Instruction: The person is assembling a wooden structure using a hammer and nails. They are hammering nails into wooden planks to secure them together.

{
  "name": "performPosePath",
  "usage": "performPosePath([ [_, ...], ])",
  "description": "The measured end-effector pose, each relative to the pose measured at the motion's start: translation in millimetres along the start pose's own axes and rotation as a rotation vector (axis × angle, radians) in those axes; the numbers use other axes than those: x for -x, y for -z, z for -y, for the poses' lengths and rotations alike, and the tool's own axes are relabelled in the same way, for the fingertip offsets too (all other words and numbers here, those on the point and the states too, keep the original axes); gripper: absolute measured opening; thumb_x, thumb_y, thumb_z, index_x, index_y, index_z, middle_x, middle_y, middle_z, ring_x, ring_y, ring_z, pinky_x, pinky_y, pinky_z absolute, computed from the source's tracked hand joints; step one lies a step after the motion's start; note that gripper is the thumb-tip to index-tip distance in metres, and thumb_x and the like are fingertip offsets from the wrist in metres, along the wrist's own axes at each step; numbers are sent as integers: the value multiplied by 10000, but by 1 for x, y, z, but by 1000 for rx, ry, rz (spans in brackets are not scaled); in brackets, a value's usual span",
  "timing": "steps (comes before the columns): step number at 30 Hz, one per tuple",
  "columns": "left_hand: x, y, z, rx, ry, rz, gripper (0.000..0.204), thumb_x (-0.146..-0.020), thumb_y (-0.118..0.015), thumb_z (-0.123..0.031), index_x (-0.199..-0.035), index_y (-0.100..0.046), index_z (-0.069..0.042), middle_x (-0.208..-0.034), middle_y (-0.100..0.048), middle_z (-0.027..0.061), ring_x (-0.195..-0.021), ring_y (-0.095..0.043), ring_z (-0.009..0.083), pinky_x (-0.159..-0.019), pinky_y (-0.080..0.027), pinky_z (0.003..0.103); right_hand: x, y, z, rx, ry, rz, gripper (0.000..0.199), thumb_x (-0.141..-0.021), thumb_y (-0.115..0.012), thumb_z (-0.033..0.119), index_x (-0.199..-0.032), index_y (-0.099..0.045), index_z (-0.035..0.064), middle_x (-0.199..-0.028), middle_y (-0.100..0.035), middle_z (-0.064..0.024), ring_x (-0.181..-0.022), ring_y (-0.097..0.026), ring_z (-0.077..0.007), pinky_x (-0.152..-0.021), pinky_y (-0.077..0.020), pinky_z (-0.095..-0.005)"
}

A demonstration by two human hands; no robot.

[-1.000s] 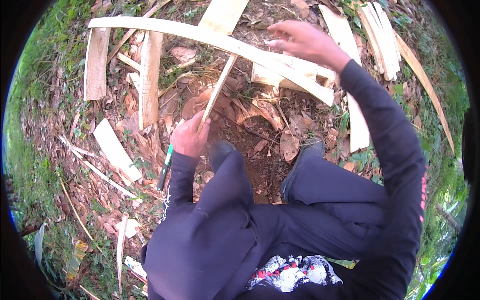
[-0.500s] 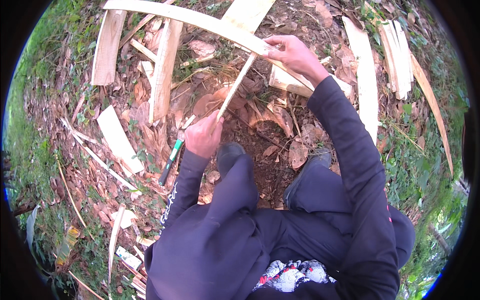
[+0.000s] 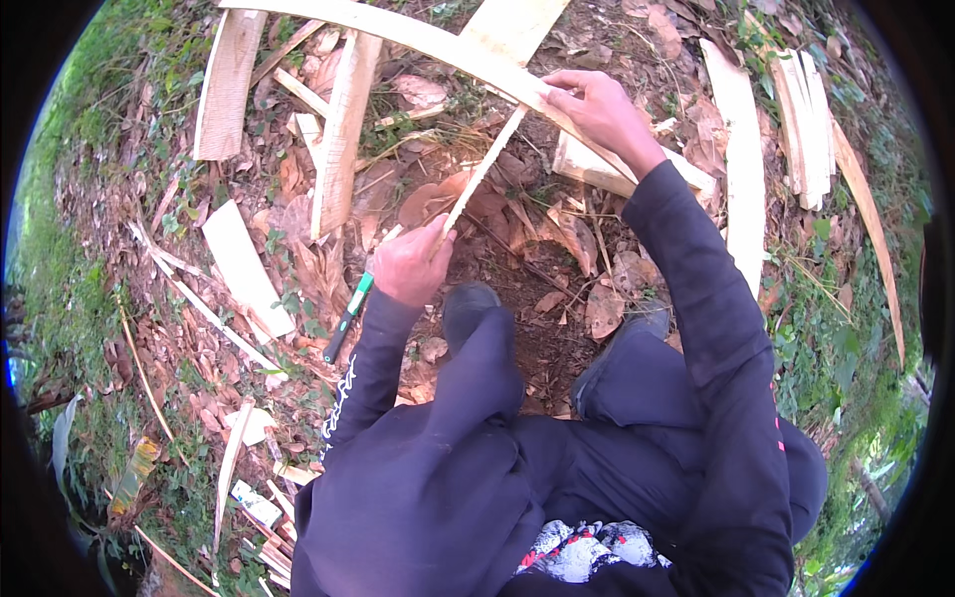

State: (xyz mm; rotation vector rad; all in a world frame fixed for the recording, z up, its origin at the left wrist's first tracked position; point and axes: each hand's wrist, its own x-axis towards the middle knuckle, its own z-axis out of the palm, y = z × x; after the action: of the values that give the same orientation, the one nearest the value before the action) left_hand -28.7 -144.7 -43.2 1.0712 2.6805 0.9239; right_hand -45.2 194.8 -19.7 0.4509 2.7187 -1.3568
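Note:
My left hand (image 3: 414, 265) is closed around the near end of a thin wooden strip (image 3: 485, 167), which slants up and to the right. Its far end touches the lower edge of a long pale board (image 3: 398, 35), or appears to. That board runs across the top of the view from the left. With thumb and fingers, my right hand (image 3: 602, 114) grips it near its right part. Just beside my left wrist, a tool with a green and black handle (image 3: 348, 316) lies on the ground; its head is hidden.
Several wooden planks lie around on leaf litter: one at left (image 3: 247, 269), one upright-looking piece (image 3: 345, 134), one at right (image 3: 736, 159). A stack of slats (image 3: 801, 124) rests at far right. My boots (image 3: 470, 310) stand on bare soil. Wood scraps (image 3: 274, 537) sit at lower left.
The whole view has shifted slightly, so the ground things sit a little further right. Both hands keep their grips, and the strip still slants toward the board.

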Motion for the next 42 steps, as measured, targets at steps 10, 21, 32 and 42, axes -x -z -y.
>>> performPosePath([
  [10, -5, 23, 4, 110, 195, -202, 415, -847, -819, -316, -1160, -722, -63, -718, -683, 112, -524, -570, 219, -513, -441, 341, -7, -9, -10, -71, 6, -55, 304, -899, -706, 264, -1055, -746, 6, -892, -745, -142, -809, -697, -205, -771, -525, -327],
  [21, -14, 109, 84, -366, 528, -318, 272, -885, -747, -300, -1003, -743, -55, -770, -682, 240, -738, -680, 436, -666, -517, 509, -12, -4, -14, -128, -16, -21, 301, -892, -729, 240, -1059, -751, -9, -879, -754, -133, -796, -691, -174, -765, -520, -313],
  [32, -26, 119, 136, -344, 575, -298, 308, -875, -739, -312, -1042, -755, -53, -882, -722, 221, -827, -703, 406, -747, -538, 465, -5, -3, -3, -103, -31, -26, 328, -936, -705, 222, -1097, -720, -64, -941, -754, -91, -852, -650, -121, -805, -503, -286],
  [42, -22, 123, 130, -275, 614, -287, 323, -859, -745, -298, -1070, -751, -53, -932, -727, 228, -898, -714, 405, -793, -554, 454, -4, -5, -4, -83, -9, -21, 329, -929, -693, 218, -1104, -725, -59, -962, -757, -107, -877, -670, -137, -836, -507, -290],
])
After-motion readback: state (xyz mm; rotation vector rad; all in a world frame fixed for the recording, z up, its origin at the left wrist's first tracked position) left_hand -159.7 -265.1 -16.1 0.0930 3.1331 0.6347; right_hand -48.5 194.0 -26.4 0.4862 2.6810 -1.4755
